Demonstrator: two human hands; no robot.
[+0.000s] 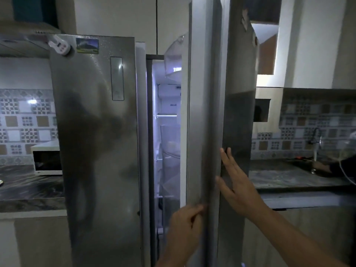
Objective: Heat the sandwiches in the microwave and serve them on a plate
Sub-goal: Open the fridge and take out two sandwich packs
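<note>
Both hands (212, 201) on fridge door (206, 112)

Bare forearms, no sleeves visible

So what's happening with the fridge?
A person stands at a two-door fridge. The right door is partly open and the light inside is on. Their left hand curls its fingers around the door's edge, and the right hand lies flat on the door's front. The left door is shut. A white microwave waits on the counter to the left.
</note>
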